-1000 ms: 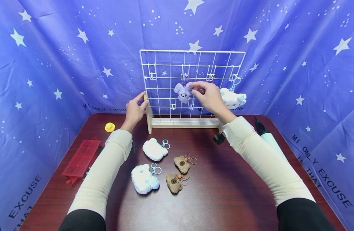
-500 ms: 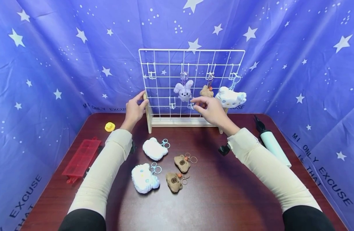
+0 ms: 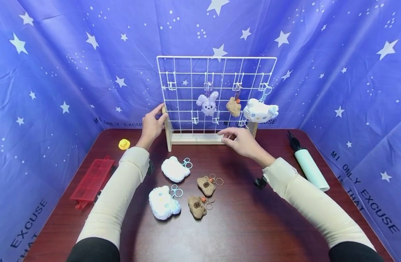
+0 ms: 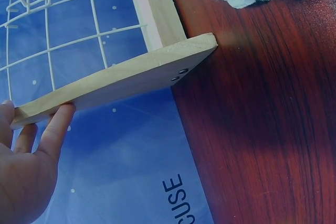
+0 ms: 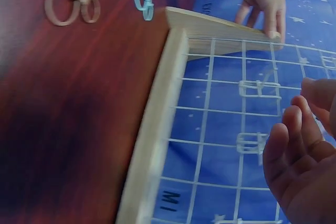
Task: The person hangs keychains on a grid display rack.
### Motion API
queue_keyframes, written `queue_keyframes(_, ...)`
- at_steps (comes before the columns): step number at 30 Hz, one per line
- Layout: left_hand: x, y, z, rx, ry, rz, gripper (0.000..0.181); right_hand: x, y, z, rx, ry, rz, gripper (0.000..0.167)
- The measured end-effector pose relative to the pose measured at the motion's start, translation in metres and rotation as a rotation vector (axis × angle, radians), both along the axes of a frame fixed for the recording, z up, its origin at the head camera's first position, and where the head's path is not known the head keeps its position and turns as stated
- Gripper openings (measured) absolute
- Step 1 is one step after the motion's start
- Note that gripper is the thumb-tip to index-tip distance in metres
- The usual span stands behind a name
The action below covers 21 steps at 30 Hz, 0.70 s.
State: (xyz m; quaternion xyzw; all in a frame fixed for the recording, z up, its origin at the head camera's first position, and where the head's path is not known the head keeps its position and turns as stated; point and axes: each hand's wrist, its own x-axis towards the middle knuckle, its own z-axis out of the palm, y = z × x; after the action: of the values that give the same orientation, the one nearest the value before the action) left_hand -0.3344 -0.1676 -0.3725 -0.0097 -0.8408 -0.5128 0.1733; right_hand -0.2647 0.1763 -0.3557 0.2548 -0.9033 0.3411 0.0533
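In the head view a white wire grid rack [image 3: 217,57] stands at the back of the table. My left hand [image 3: 153,123] grips its left wooden post [image 3: 168,133], fingers and thumb on either side in the left wrist view. My right hand [image 3: 241,140] is in front of the rack's lower rail, fingers bent loosely and holding nothing. From the grid's hooks hang a lavender bunny plush keychain [image 3: 208,106], a brown plush keychain [image 3: 233,107] and a white cat plush keychain [image 3: 261,111]. Bare hooks [image 5: 260,88] show near my right hand in the right wrist view.
Two white plush keychains [image 3: 175,169] and two brown bear keychains [image 3: 206,186] lie on the table [image 3: 253,225]. To the left are a yellow rubber duck [image 3: 124,144] and a red compartment box [image 3: 93,179]. A pale green hand pump [image 3: 311,170] lies at right.
My right hand has moved down from the bunny plush to the rack's lower rail, uncovering the brown plush. My left hand has stayed on the post.
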Motion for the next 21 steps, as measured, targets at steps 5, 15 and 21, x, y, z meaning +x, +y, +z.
queue_keyframes(5, -0.001, 0.0, -0.001, -0.012, 0.007, 0.007, 0.048, 0.005, 0.007, -0.016, 0.026, -0.017, 0.027, 0.025)
queue_keyframes(15, -0.001, 0.001, -0.001, -0.011, 0.002, 0.004, 0.048, 0.013, 0.013, -0.045, 0.087, -0.075, 0.089, 0.023)
queue_keyframes(21, 0.0, 0.0, -0.001, -0.009, -0.002, 0.006, 0.048, 0.018, 0.012, -0.061, 0.148, -0.102, 0.145, 0.023)
